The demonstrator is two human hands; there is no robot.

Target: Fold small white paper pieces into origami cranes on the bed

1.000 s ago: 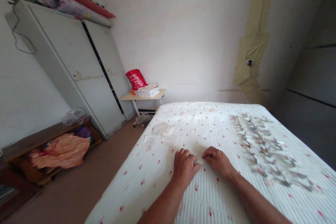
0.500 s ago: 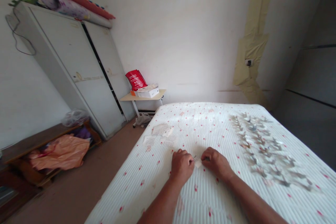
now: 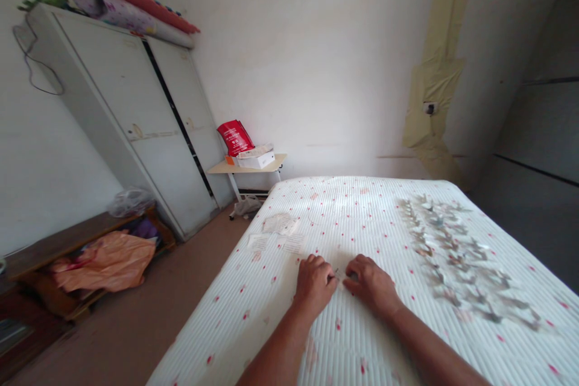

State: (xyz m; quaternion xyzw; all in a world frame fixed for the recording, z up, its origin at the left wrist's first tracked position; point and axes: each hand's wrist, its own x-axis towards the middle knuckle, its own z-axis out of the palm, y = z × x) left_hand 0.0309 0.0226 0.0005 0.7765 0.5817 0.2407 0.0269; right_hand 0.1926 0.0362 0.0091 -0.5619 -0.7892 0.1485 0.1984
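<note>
My left hand [image 3: 315,282] rests low over the bed, thumb and fingers pinched on a small piece of folded paper [image 3: 339,275]. Just to its right is my right hand [image 3: 370,283], its fingers curled and the thumb tip at the paper's other edge. The fingers hide most of the paper, and its exact shape is too small to tell. Farther left lie several printed paper sheets [image 3: 294,243], flat on the cover. Rows of small folded paper figures [image 3: 456,259] stand to the right of my right hand, blurred.
A white quilted cover with red dots [image 3: 335,338] spreads over the bed. Beyond it, a small table [image 3: 217,167] bears a red bag [image 3: 234,137] and a white box [image 3: 257,160]. At left stand a grey cabinet [image 3: 154,151] and a low wooden bench [image 3: 58,253] with an orange plastic bag [image 3: 108,262].
My right thumb has moved slightly left toward my left hand, and the gap between the hands is narrower. Less of the small paper shows. My left hand has barely moved.
</note>
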